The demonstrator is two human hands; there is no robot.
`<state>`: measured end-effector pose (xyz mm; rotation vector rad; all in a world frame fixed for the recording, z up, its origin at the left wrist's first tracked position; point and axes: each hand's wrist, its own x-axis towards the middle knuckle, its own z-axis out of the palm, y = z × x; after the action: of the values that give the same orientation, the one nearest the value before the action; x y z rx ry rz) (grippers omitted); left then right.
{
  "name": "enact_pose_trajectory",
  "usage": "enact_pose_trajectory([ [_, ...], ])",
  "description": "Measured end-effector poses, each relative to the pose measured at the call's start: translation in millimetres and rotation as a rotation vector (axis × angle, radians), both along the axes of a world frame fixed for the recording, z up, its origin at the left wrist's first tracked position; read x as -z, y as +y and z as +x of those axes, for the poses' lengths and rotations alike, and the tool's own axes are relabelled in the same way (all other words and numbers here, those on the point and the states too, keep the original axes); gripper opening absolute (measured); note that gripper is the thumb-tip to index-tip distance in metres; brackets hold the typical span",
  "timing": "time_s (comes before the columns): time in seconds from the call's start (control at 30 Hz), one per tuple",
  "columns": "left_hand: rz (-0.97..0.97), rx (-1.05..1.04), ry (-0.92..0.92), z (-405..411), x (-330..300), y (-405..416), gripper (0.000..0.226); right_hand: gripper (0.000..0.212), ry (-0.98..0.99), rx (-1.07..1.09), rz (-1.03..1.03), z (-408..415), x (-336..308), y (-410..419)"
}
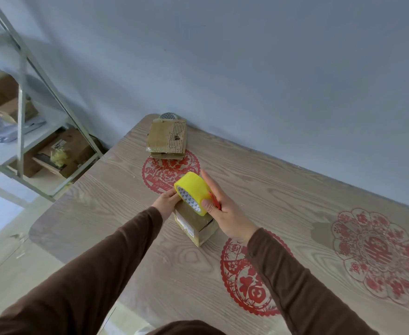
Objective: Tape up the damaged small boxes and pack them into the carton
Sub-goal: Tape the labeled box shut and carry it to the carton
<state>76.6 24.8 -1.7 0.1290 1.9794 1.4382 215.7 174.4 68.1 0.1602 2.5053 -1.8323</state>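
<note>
- The right hand (219, 206) grasped the yellow roll of packing tape (193, 192) at centre frame, a thin red tool pinched alongside; that could slip.
- The left hand (167, 200) pinched the tape's end over the small brown cardboard box (196, 226) on the desk (295, 189); a crooked pull would probably wrinkle it.
- The other torn cardboard box (167, 139) waited above, untaped.

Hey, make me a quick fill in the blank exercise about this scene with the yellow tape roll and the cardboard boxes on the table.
1. The roll of tape is coloured ____.
2. The right hand holds the roll, and the ____ hand touches the roll's other side.
3. The roll is held just above the near small box, which stands on the ____.
4. The paper-cut decorations on the tabletop are coloured ____.

Missing words: yellow; left; table; red
</note>
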Motion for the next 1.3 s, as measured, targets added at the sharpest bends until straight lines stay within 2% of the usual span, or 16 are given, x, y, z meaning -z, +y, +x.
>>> enact_pose_trajectory([
  [0.2, 0.079, -0.034, -0.057, 2, 3, 2, 0.023, 0.062, 0.012, -0.01, -0.015, -1, 2, 1],
  [1.3, 0.066, 0.046, 0.041, -7, 21, -2, 0.018, 0.061, -0.027, -0.009, -0.007, -2, -2, -3],
])
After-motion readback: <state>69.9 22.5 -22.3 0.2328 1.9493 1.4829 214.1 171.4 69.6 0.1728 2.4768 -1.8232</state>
